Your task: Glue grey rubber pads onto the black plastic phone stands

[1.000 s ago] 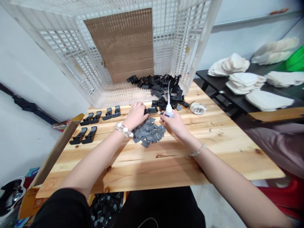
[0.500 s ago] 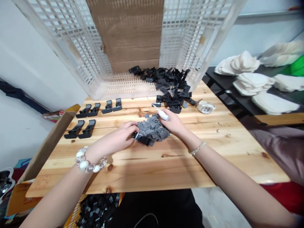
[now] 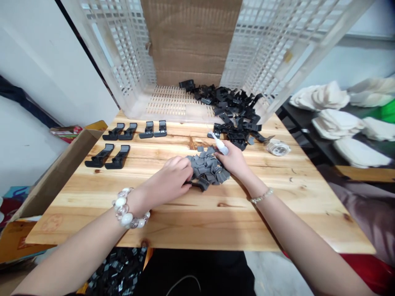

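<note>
My right hand (image 3: 233, 159) is closed around a small white glue bottle (image 3: 221, 146), its thin nozzle pointing up and left. It rests at the right side of a heap of small grey square pads (image 3: 206, 166). At the heap's left front edge, my left hand (image 3: 174, 179) is closed, fingers bent down, on a black plastic clip (image 3: 200, 183); the hand hides part of it. Farther left, several similar black clips (image 3: 117, 157) stand in two rows on the wooden table (image 3: 173, 226), some with grey on their upper ends.
A white plastic crate (image 3: 135, 111) lies on its side at the back, with cardboard (image 3: 188, 41) inside. Black clips (image 3: 234, 102) spill from it. A tape roll (image 3: 277, 147) lies right of them. White stacked pieces (image 3: 336, 123) sit on a dark side table. More black parts (image 3: 117, 271) are below.
The view has shifted, so the table's contents appear farther right. My left hand has turned over the clip, covering more of it. My right hand still holds the glue bottle beside the pads.
</note>
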Available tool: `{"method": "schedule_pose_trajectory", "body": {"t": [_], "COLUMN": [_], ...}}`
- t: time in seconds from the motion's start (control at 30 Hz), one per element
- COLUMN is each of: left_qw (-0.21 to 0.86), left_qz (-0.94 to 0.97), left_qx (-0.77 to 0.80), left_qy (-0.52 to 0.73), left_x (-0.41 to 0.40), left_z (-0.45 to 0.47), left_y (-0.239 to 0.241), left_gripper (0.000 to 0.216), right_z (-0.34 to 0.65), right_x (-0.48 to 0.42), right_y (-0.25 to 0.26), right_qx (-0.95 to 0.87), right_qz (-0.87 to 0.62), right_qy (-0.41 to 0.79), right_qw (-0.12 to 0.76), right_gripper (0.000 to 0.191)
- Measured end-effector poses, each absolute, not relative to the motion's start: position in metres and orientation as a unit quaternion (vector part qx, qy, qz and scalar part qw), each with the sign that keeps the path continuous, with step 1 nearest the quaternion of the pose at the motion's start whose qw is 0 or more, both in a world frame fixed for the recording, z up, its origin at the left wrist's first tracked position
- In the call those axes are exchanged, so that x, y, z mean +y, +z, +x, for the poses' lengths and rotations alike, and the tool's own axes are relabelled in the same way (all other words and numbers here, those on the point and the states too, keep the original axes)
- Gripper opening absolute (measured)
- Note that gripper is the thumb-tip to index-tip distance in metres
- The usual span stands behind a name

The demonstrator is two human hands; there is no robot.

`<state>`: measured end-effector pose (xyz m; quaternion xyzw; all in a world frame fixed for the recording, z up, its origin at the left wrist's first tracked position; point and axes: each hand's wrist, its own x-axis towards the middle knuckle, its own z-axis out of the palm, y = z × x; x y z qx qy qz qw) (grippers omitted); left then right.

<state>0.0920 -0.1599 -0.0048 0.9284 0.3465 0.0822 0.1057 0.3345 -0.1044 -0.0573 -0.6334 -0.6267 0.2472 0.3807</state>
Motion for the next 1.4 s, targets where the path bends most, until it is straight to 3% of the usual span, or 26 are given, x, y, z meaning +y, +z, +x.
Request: {"method": "schedule_pose_trajectory", "body": {"t": [0.13, 0.23, 0.4, 0.47, 0.53, 0.77, 1.17, 1.4], "left_qw": [0.156, 0.236, 0.556, 0.628, 0.62, 0.418, 0.533, 0.572], "left_qz": [0.93, 0.907, 0.7, 0.622, 0.62, 0.752, 0.686, 0.643], "left_qx": [0.326, 0.34, 0.386, 0.37, 0.365, 0.423, 0.406, 0.399], "left_qy": [0.071, 0.08, 0.227, 0.285, 0.314, 0.283, 0.284, 0.316], "left_x": [-0.164, -0.166, -0.164, -0.162, -0.161, -0.168, -0.166, -0.165], "left_z": [0.095, 0.097, 0.102, 0.104, 0.105, 0.11, 0.11, 0.11], "left_y": [-0.002, -0.002, -0.003, -0.004, -0.003, -0.007, -0.012, -0.013], "left_gripper": [0.009, 0.014, 0.018, 0.013, 0.002, 0.019, 0.025, 0.027], "right_z": [0.344, 0.347, 0.333, 0.323, 0.314, 0.297, 0.304, 0.305], "right_x": [-0.112, -0.12, -0.138, -0.146, -0.152, -0.165, -0.166, -0.163], "right_y": [-0.047, -0.028, -0.002, 0.001, 0.001, -0.006, -0.007, -0.012], "right_qx": [-0.56, -0.422, -0.345, -0.35, -0.375, -0.43, -0.484, -0.52], "right_qz": [-0.609, -0.483, -0.411, -0.411, -0.419, -0.425, -0.402, -0.399], "right_qy": [0.329, 0.54, 0.681, 0.697, 0.687, 0.659, 0.622, 0.563], "right_qw": [0.454, 0.545, 0.499, 0.472, 0.46, 0.448, 0.466, 0.504], "right_gripper": [0.023, 0.033, 0.036, 0.036, 0.033, 0.031, 0.017, 0.019]}}
